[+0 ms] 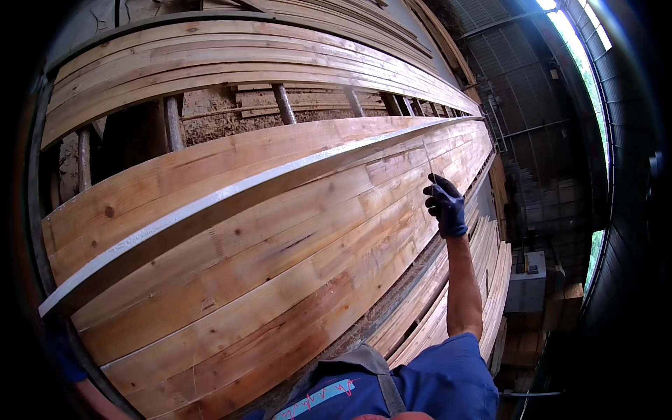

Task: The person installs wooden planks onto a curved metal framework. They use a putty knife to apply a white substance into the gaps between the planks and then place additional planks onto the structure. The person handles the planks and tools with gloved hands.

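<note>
My right hand [445, 205], in a dark blue glove, is raised over the right side of the wide wooden boards [280, 287]. Its fingers are closed around a thin pale stick-like piece [429, 158] that points away from me; its exact kind is unclear. My left hand [64, 355], also gloved in blue, is at the dark left rim, close to the near end of a long board [210, 204] with a white, wet-looking top edge. That board runs lengthwise across the flat boards and appears to stand on edge. The left fingers are lost in shadow.
Beyond a row of metal rollers [173, 122] lies another stack of long planks [231, 52]. Sawdust and scraps [210, 105] show between the rollers. More planks [448, 294] lie under my right arm. A grey box-shaped cabinet [526, 283] stands to the right.
</note>
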A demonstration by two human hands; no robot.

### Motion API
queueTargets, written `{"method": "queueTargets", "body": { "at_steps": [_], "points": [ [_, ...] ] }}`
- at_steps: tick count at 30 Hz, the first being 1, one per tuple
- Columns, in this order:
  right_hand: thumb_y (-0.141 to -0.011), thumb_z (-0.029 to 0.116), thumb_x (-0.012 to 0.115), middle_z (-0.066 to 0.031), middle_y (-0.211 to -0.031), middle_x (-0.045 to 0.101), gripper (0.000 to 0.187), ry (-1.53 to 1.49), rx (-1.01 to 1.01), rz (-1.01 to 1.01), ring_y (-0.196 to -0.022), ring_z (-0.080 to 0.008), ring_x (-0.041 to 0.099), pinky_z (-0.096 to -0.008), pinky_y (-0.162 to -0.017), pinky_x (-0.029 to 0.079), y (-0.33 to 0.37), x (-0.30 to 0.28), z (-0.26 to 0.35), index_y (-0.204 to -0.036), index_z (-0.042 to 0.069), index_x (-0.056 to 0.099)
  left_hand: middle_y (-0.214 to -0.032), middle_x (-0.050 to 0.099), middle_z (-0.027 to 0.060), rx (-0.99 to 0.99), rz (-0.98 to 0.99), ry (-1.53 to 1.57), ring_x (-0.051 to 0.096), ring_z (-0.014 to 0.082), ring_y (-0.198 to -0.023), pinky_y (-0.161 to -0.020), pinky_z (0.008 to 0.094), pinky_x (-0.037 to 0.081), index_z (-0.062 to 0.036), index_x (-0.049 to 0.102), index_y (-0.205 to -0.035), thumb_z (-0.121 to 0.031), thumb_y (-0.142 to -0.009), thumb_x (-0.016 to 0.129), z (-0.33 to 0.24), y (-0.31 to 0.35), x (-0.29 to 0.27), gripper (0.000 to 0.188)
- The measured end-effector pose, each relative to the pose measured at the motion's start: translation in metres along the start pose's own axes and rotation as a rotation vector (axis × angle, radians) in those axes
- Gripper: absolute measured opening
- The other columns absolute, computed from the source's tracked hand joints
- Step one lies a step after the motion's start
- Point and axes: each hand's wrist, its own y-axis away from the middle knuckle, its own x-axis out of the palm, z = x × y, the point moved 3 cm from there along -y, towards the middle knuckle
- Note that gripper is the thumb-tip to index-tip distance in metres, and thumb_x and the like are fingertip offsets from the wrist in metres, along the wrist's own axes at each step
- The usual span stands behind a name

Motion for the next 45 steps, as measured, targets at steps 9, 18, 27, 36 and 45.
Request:
{"method": "queueTargets", "body": {
  "at_steps": [9,18,27,36,45],
  "points": [
    [-0.088,0.024,0.068,-0.0031,-0.086,0.069,0.037,0.048,0.079,0.028,-0.062,-0.0096,0.061,-0.0222,-0.050,0.044,0.001,-0.011,-0.026,-0.123,0.012,0.064,-0.119,0.064,0.0163,-0.295,-0.039,1.065,0.059,0.0257,-0.111,-0.096,0.0364,0.046,0.0012,0.060,-0.123,-0.025,-0.099,0.055,0.077,-0.037,0.086,0.036],
    [-0.088,0.022,0.068,-0.0048,-0.088,0.070,0.038,0.053,0.096,0.037,-0.062,-0.0105,0.062,-0.0223,-0.050,0.045,-0.005,-0.003,-0.045,-0.123,0.009,0.063,-0.114,0.065,0.0106,-0.068,-0.022,0.902,0.060,0.0187,-0.105,-0.094,0.0308,0.047,-0.0012,0.063,-0.121,-0.030,-0.096,0.061,0.098,-0.296,0.182,0.038],
    [-0.091,0.019,0.064,-0.0044,-0.081,0.069,0.037,0.165,0.097,0.129,-0.055,-0.0066,0.057,-0.0203,-0.046,0.042,-0.045,0.029,-0.070,-0.126,0.008,0.062,-0.128,0.059,0.0245,0.031,0.161,0.298,0.056,0.0361,-0.121,-0.102,0.0379,0.043,0.0047,0.060,-0.123,-0.040,-0.091,0.063,-0.052,-0.286,0.125,0.055],
    [-0.084,0.032,0.065,-0.0138,-0.101,0.070,0.035,0.817,-0.584,0.263,-0.091,-0.0334,0.067,-0.0425,-0.078,0.053,-0.178,0.130,-0.011,-0.114,0.014,0.065,-0.133,0.054,0.0269,-0.084,0.080,0.172,0.052,0.0373,-0.125,-0.107,0.0401,0.040,0.0091,0.055,-0.127,-0.043,-0.089,0.065,-0.067,-0.268,0.106,0.065],
    [-0.086,0.035,0.059,-0.0193,-0.095,0.069,0.031,0.904,-0.413,0.106,-0.093,-0.0381,0.066,-0.0476,-0.082,0.051,-0.216,0.166,-0.028,-0.109,0.016,0.067,-0.135,0.054,0.0224,0.231,0.133,0.166,0.048,0.0347,-0.129,-0.110,0.0387,0.036,0.0012,0.057,-0.127,-0.045,-0.089,0.062,-0.285,-0.221,0.017,0.061]
  ]
}}
